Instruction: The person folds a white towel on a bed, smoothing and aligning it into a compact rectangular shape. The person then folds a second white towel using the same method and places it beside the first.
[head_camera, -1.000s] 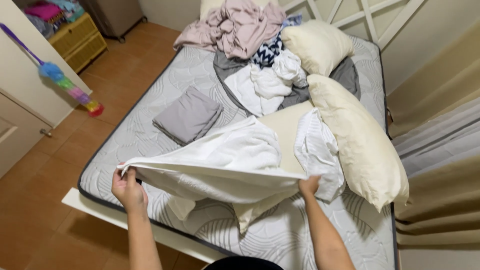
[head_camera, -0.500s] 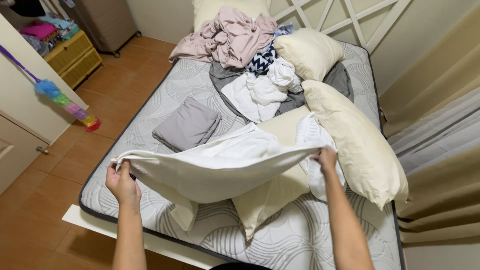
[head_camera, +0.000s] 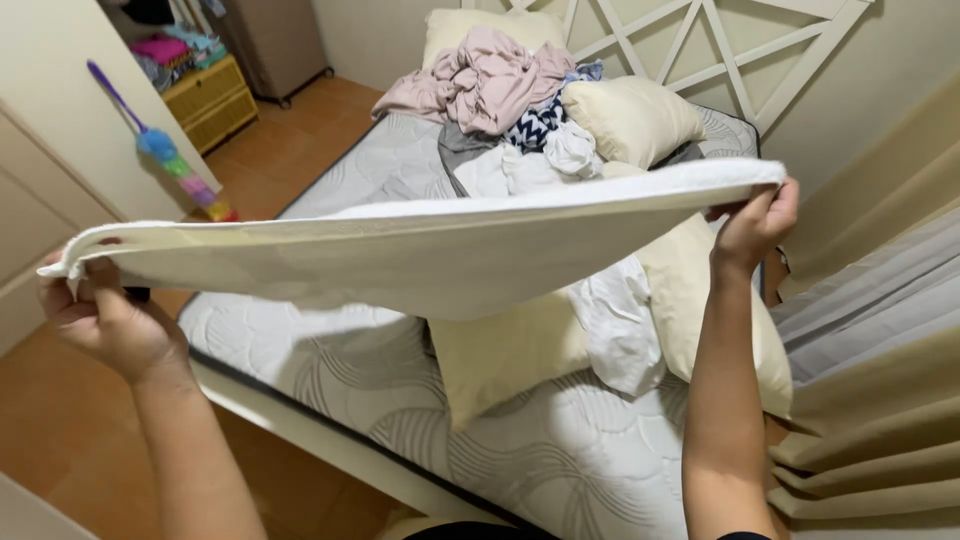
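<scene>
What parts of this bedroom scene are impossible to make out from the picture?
Head view, the only one:
- Middle of the mattress: hidden behind the cream cloth stretched between the left hand and right hand.
- Long pillow: its upper end is covered by the cloth and the right arm.
- Clothes pile: too tangled to count the garments.
- Yellow crate: contents too small to tell.
- Curtain: cut off by the right edge.

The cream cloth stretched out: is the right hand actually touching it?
Touching. The head view shows the right hand pinching the cream cloth's far corner between its fingers.
</scene>
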